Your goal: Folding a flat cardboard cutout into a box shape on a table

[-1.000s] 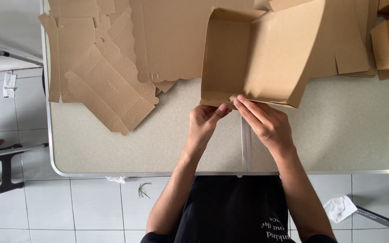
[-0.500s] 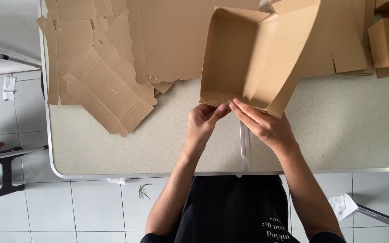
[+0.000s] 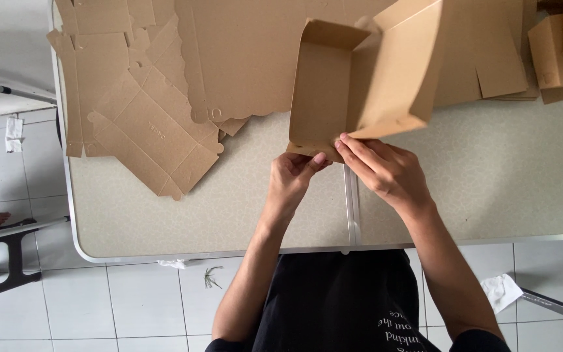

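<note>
While both pinch its near edge, left hand (image 3: 292, 177), right hand (image 3: 386, 171) — half-folded cardboard box (image 3: 360, 85), table (image 3: 490, 176).

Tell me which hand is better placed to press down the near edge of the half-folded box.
Probably the right hand: its fingertips already lie along the near edge of the half-folded cardboard box, under the raised flap. The left hand only pinches the near corner.

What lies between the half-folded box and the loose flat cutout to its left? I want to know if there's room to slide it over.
Bare tabletop in the head view; the half-folded box and the flat cutout lie apart.
</note>
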